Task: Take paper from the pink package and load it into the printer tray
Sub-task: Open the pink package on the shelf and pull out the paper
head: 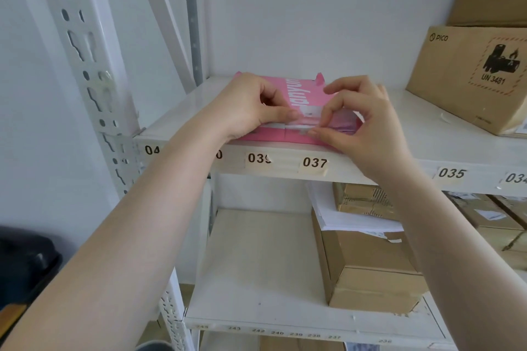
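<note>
A pink package (302, 91) of paper lies flat on the upper white shelf (427, 134), its near end at the shelf's front edge. Both my hands rest on that near end. My left hand (251, 105) pinches the wrapper's edge from the left, thumb and forefinger closed on it. My right hand (362, 117) pinches the white and pink flap from the right with its fingertips. White paper edges show between my fingers. No printer tray is in view.
A brown PICO carton (467, 77) stands on the same shelf to the right. The lower shelf (256, 265) holds a brown box (370, 273) with white sheets on top. A perforated white upright (94, 65) rises at the left. A dark object (25, 265) sits low left.
</note>
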`<state>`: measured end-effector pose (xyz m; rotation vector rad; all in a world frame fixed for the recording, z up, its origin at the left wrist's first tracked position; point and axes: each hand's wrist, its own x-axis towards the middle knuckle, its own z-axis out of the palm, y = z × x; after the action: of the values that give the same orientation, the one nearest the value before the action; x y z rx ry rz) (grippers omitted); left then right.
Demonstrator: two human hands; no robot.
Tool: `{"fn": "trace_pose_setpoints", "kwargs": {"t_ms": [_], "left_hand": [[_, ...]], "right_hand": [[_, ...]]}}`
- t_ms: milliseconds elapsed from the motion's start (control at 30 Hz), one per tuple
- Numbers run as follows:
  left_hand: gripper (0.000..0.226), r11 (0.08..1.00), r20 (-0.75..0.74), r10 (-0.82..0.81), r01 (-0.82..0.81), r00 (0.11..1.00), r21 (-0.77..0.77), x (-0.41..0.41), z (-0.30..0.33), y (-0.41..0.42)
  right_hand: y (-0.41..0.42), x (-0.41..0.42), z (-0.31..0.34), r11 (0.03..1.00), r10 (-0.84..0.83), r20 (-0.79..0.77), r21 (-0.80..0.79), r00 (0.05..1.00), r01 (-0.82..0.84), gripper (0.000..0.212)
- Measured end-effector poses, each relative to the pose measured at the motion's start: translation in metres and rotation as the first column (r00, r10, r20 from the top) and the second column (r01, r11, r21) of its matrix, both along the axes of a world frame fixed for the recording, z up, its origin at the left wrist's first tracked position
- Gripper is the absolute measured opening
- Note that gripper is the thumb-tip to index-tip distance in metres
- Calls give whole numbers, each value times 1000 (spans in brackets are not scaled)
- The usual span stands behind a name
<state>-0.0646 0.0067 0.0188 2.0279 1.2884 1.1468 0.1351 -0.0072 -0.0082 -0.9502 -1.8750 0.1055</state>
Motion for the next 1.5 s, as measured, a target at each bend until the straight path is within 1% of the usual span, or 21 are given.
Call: {"fn": "trace_pose_setpoints", "kwargs": {"t_ms": [33,100,300,400,500,567,700,800,833,900,933,967,1033,1100,1167,1200,1267,1333,1433,1500], "left_hand": [[18,1000,-4,-2,2,1000,-7,1,0,0],[15,1000,-21,-5,4,1000,-19,2,0,1],[17,1000,-55,-16,15,998,-17,1,-1,4],[22,1000,-56,11,-10,998,16,1,-5,6],[24,998,-59,36,-33,998,58,2,-9,8],[24,994,-66,58,-52,996,98,2,-11,7],[23,982,-58,97,-86,994,165,1,-10,7],[22,981,-46,75,-66,996,182,1,-10,4],[21,982,-40,60,-52,997,182,1,-11,3],[23,979,-29,48,-41,998,202,0,-12,0],[27,974,-31,55,-47,998,223,-1,-12,-1],[32,967,-36,74,-63,997,246,-3,-13,-2],[36,952,-47,139,-120,989,281,-6,-14,-5],[36,935,-48,218,-194,975,298,-9,-17,-8],[37,918,-45,272,-246,961,310,-11,-20,-12],[39,914,-51,286,-256,957,315,-12,-21,-13],[43,905,-88,310,-265,947,334,-14,-23,-14],[45,902,-108,318,-265,942,341,-18,-25,-15],[49,921,-67,280,-248,958,300,-20,-27,-16],[52,933,-39,258,-239,965,269,-21,-28,-17]], "right_hand": [[1,-1,-2,1000,-7,23,-10,1000,7,19],[3,-2,-3,999,-22,27,-41,999,23,17],[7,-4,-3,992,-45,-26,-115,999,42,12],[4,-1,-4,994,7,-6,-113,1000,-7,10],[-1,2,-6,989,74,70,-130,995,-65,9],[-2,3,-7,989,82,133,-131,988,-65,8],[-3,3,-5,988,82,176,-140,981,-58,8],[-3,2,3,984,85,227,-171,970,-47,9],[-2,2,7,985,77,220,-169,973,-40,10],[1,-1,17,988,56,132,-148,990,-36,10],[2,-4,21,991,48,100,-131,994,-34,14],[5,-8,25,991,48,98,-128,994,-35,21],[9,-18,28,983,77,114,-175,990,-57,31],[13,-25,29,974,89,128,-221,988,-59,27],[17,-29,29,965,98,129,-256,987,-62,16],[20,-29,29,962,96,113,-266,989,-63,14],[24,-29,31,961,63,26,-273,998,-53,12],[27,-28,35,954,42,-65,-293,997,-59,10],[28,-29,36,948,27,-46,-314,999,-40,11],[26,-30,34,954,31,-35,-296,999,-40,10]]}}
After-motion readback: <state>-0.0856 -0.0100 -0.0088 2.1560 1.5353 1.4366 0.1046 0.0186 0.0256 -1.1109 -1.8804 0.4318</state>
